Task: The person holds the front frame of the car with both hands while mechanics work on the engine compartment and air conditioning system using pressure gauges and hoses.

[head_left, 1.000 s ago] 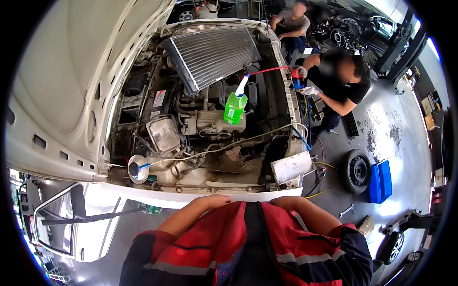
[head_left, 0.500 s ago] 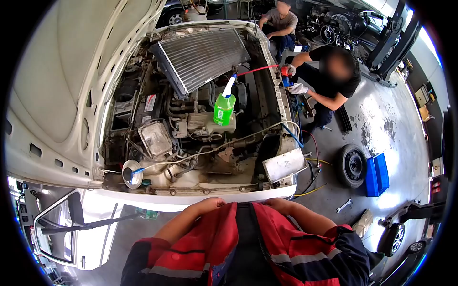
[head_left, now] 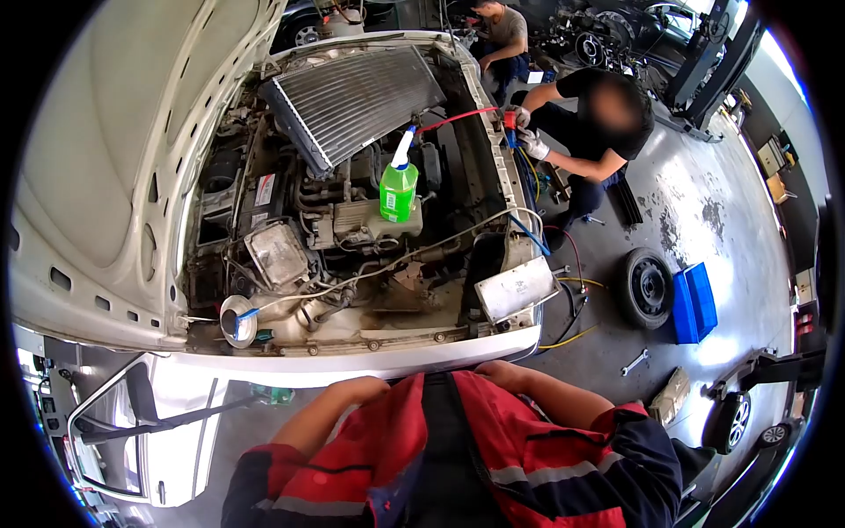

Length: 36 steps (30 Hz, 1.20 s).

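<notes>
My left hand rests by the red jacket front, close to the white fender edge, its fingers turned inward and hidden. On the other side, my right hand lies against the jacket too, fingers likewise out of sight. Neither shows a tool. Beyond them is the open engine bay. A spray bottle of green liquid stands upright on the engine. Behind it a radiator lies tilted across the bay. A pale metal box sits at the near right corner, and a white funnel at the near left.
The raised hood is at left. A gloved co-worker crouches at right, holding a red-and-blue tool with a red hose. Another person is farther back. A wheel, blue crate and wrench are on the floor.
The camera view has shifted slightly, moving the car and bottle left and up in the picture. My hands stay by the jacket. The person at the back has turned and leaned to the left.
</notes>
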Tool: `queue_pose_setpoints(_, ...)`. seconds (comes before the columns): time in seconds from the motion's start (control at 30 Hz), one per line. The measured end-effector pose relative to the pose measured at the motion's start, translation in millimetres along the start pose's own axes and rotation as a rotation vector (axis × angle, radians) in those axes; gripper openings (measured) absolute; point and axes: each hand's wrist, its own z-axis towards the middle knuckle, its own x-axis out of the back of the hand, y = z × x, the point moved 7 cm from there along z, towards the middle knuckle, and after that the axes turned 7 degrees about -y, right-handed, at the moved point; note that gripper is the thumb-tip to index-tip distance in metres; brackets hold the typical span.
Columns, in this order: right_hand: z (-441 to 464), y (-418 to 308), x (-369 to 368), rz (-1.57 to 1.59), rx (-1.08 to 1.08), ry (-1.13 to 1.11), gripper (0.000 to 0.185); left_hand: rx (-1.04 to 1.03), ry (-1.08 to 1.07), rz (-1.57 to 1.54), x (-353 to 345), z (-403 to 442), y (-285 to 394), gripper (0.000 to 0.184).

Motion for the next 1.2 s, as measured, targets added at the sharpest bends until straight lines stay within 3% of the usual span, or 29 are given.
queue_pose_setpoints(0.23, 25.4, 11.8, -16.2, 0.002, 0.108, -0.024, 0.04, -0.143, -0.102, 0.164, -12.1, -37.8, 7.6, 0.026)
queue_pose_setpoints(0.3, 36.1, 21.7, -20.7, 0.117, 0.108, -0.132, 0.04, -0.165, -0.121, 0.22, -16.2, -40.9, 9.1, 0.027)
queue_pose_setpoints(0.4, 28.1, 26.1, -13.1, 0.017, -0.014, -0.081, 0.042, -0.188, -0.131, 0.302, -18.9, -40.1, 14.0, 0.027)
queue_pose_setpoints(0.53, 22.7, 21.4, -6.3, -0.068, 0.003, -0.065, 0.043, -0.231, -0.092, 0.411, -11.9, -39.2, 22.2, 0.027)
queue_pose_setpoints(0.63, 28.0, 26.0, 4.7, -0.041, -0.025, -0.029, 0.046, -0.28, 0.057, 0.373, 3.8, -31.0, 18.1, 0.029)
queue_pose_setpoints(0.7, 30.1, 29.3, 13.5, 0.12, -0.102, -0.012, 0.047, -0.153, 0.152, 0.303, 17.4, -39.0, 31.6, 0.03)
queue_pose_setpoints(0.73, 26.7, 29.9, 29.5, -0.038, -0.115, 0.187, 0.047, -0.091, 0.198, 0.267, 24.1, -46.0, 42.2, 0.03)
queue_pose_setpoints(0.87, 31.3, 48.7, 46.3, -0.083, -0.225, 0.295, 0.051, -0.03, 0.602, 0.47, 48.4, -60.7, 57.8, 0.037)
queue_pose_setpoints(0.97, 25.9, 50.7, 52.6, -0.242, -0.317, 0.314, 0.056, 0.181, 0.469, 0.562, 51.1, -64.2, 57.8, 0.039)
queue_pose_setpoints(1.03, 25.3, 54.8, 53.5, -0.327, -0.336, 0.332, 0.06, 0.17, 0.517, 0.606, 50.4, -58.4, 44.2, 0.042)
queue_pose_setpoints(1.2, 22.2, 57.5, 51.4, -0.158, -0.372, 0.363, 0.061, 0.118, 0.661, 0.694, 41.1, -63.2, 47.6, 0.041)
